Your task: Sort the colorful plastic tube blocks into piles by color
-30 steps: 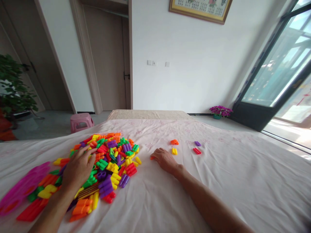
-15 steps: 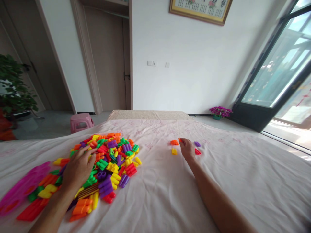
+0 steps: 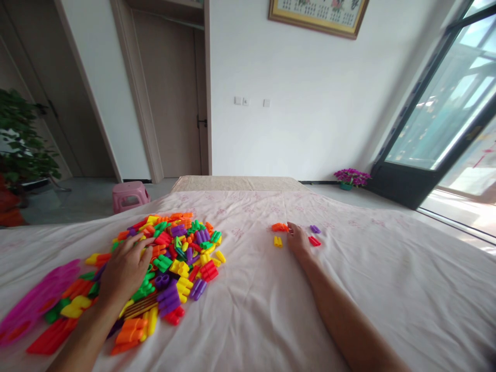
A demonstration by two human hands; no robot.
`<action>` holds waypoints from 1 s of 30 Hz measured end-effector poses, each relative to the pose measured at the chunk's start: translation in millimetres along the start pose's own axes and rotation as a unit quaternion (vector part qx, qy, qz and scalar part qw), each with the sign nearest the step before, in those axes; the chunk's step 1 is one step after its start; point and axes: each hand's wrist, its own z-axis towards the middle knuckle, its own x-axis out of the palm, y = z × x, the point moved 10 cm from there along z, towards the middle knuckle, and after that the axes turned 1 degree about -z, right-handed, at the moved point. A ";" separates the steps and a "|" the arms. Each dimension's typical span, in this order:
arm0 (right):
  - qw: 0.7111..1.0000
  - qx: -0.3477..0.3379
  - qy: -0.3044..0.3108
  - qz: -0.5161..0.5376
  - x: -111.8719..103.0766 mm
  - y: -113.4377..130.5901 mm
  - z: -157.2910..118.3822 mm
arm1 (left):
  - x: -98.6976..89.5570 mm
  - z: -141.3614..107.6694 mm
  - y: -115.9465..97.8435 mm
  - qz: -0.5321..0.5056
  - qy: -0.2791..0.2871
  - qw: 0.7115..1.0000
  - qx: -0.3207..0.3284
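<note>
My left hand lies palm down on a heap of plastic building blocks, its fingers stretched out and apart. The heap mixes orange, yellow, green, red and purple tube-shaped pieces. On the sheet to the right, my right hand has its fingertips closed at the right end of an orange building block; the fingers partly cover that end. A small yellow block lies just in front of the orange one. Beyond the right hand are a purple block and a red block.
A pale patterned cloth with wrinkles covers the surface. At the left edge lies a flat pink plastic piece. Past the cloth stand a pink stool and a pot of purple flowers. A leafy plant is at far left.
My right hand has brought a small orange block down and left against the orange block on the cloth. My left hand has stayed in place on the heap.
</note>
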 end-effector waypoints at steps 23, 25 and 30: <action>0.995 -0.070 0.025 -0.059 -0.6 21.7 -9.9 | 3.0 -0.6 3.2 -0.008 0.001 1.000 -0.003; 0.996 -0.069 0.026 -0.056 -0.5 22.2 -10.4 | 2.7 -0.5 2.9 -0.006 0.003 1.000 -0.004; 0.998 -0.048 0.022 -0.035 -2.2 19.8 -10.8 | 2.6 -0.4 3.3 -0.004 0.001 1.000 -0.004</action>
